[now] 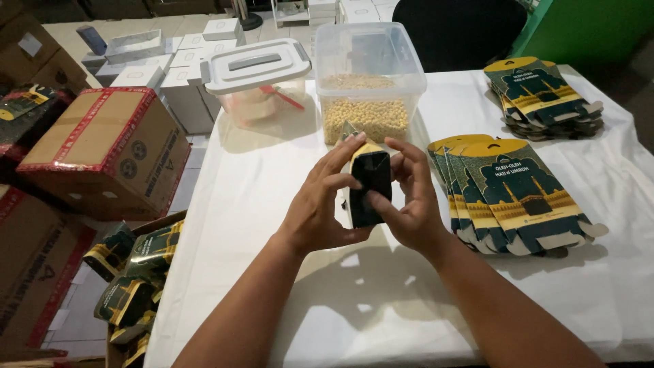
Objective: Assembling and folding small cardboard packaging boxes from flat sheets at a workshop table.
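While both forearms reach in from the near edge of the worktop (286, 320), the left hand (320, 204) and right hand (409, 201) meet above its white cover, each closed in a pinching grip on one small dark carton (371, 184). The carton stands nearly upright between the palms, long axis running away from the body, its yellow-edged top end pointing toward the far side. Left fingers wrap the near face and left edge; right fingers press the right edge and lower corner. Both hands are equally close to it.

Just right of the hands lies a fanned stack of flat cartons (518, 197), green and yellow. A second stack (545, 95) rests near the far right corner. Beyond the carton stands a clear tub of pale pellets (364, 109), open-topped, with a lidded clear box (259, 75) beside it on the left. On the floor, left, sit a cardboard box (102, 150) and folded cartons in a bin (136, 272).
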